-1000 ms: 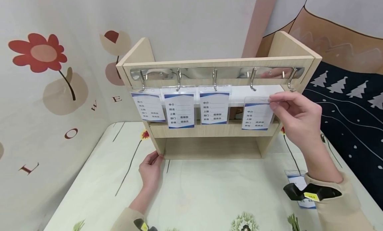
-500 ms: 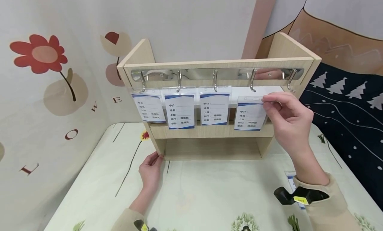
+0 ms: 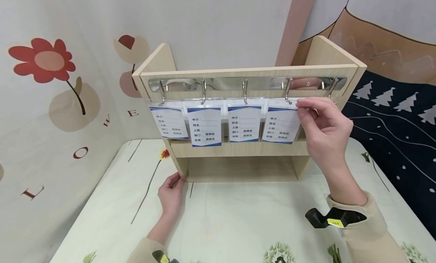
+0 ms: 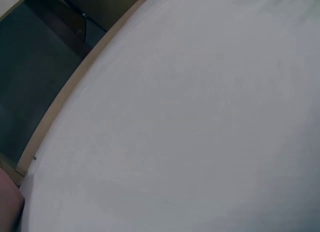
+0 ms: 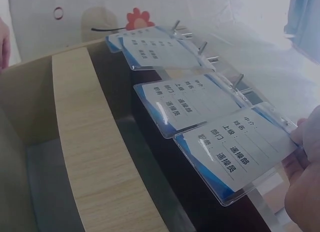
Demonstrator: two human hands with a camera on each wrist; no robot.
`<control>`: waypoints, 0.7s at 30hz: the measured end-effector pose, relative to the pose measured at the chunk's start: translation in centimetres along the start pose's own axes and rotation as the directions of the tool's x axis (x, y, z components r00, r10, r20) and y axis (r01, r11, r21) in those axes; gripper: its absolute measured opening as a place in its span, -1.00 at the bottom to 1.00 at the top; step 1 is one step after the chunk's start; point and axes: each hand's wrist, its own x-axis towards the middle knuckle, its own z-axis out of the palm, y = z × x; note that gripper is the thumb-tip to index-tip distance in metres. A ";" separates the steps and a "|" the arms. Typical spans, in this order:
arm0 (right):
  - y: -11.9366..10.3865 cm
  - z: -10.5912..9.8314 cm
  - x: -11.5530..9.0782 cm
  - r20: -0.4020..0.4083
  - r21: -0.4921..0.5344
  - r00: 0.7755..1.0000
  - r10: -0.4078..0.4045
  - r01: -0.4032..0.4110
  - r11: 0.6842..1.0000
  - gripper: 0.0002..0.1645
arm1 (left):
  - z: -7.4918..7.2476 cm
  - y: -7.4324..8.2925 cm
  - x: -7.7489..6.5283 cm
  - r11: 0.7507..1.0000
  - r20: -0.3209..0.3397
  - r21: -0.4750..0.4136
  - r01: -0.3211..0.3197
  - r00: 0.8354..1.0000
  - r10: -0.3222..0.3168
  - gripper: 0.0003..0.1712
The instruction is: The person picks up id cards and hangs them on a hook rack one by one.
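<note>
My right hand (image 3: 328, 132) pinches the upper right corner of a clear-sleeved name badge (image 3: 281, 123) between thumb and fingers. The badge's top edge is at the tip of the fourth hook (image 3: 288, 91); whether the hook passes through its slot I cannot tell. In the right wrist view this badge (image 5: 235, 152) is the nearest in the row. Three similar badges (image 3: 204, 126) hang from the hooks to its left. At the lower left corner of the wooden shelf (image 3: 235, 150), my left hand (image 3: 171, 195) grips the side panel's bottom; its fingertips are partly hidden.
A metal strip (image 3: 225, 83) carrying the hooks runs across the shelf's upper board. The rightmost hook (image 3: 332, 87) bears no badge, its tip partly behind my right hand. A flower-patterned cloth (image 3: 225, 217) covers the table; a patterned curtain (image 3: 225, 28) stands behind.
My right hand has carried the badge leftward and a little up, from between the fourth and fifth hooks to the fourth hook. My left hand has stayed at the shelf's corner.
</note>
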 end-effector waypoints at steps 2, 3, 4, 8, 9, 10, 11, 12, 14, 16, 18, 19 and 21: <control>0.0 0.1 0.0 -0.004 -0.017 1.000 -0.004 0.004 1.000 -0.80 | 0.0 -0.1 0.1 1.000 0.001 0.002 0.001 1.000 -0.001 -0.71; 0.1 0.1 0.0 -0.006 -0.037 1.000 -0.007 0.007 0.999 -0.80 | 0.0 -0.1 0.1 1.000 0.001 0.002 0.001 1.000 -0.001 -0.71; 0.1 0.1 0.0 -0.011 -0.057 1.000 -0.012 0.011 0.998 -0.80 | 0.0 -0.1 0.1 1.000 0.002 0.003 0.001 1.000 -0.001 -0.71; 0.0 0.1 0.0 -0.024 -0.157 0.999 -0.022 0.018 0.987 -0.77 | 0.1 -0.1 0.1 1.000 0.002 0.006 0.002 1.000 -0.002 -0.71; 0.0 0.1 0.0 -0.026 -0.176 0.999 -0.022 0.017 0.984 -0.76 | 0.0 0.0 0.1 1.000 0.002 0.008 0.001 1.000 -0.001 -0.70; 0.0 0.1 -0.1 -0.027 -0.185 0.999 -0.020 0.015 0.983 -0.76 | 0.0 0.0 0.1 1.000 0.002 0.013 0.001 1.000 -0.001 -0.70; 0.0 0.1 -0.1 -0.027 -0.194 0.999 -0.016 0.011 0.981 -0.75 | 0.0 0.0 0.1 1.000 0.002 0.016 0.002 1.000 -0.002 -0.70; 0.0 0.1 -0.1 -0.028 -0.199 1.000 -0.011 0.005 0.980 -0.74 | 0.0 0.0 0.1 1.000 0.003 0.020 0.004 1.000 -0.005 -0.70; 0.1 0.2 -0.1 -0.026 -0.207 1.000 0.002 -0.008 0.978 -0.74 | -0.1 0.0 0.0 1.000 0.003 0.021 0.006 1.000 -0.006 -0.69; 0.1 0.2 -0.1 -0.026 -0.217 0.999 0.022 -0.027 0.976 -0.73 | -0.1 0.1 0.0 1.000 0.005 0.019 0.006 1.000 -0.006 -0.69; 0.1 0.2 -0.1 -0.029 -0.228 0.999 0.043 -0.049 0.972 -0.72 | -0.1 0.0 0.0 1.000 0.006 0.018 0.004 1.000 -0.005 -0.69; 0.1 0.2 -0.1 -0.031 -0.236 0.998 0.053 -0.059 0.970 -0.71 | -0.1 0.0 0.0 1.000 0.007 0.019 0.004 1.000 -0.004 -0.69; 0.2 0.2 -0.1 -0.034 -0.246 0.997 0.070 -0.076 0.966 -0.71 | -0.1 0.0 0.0 1.000 0.009 0.020 0.003 1.000 -0.003 -0.69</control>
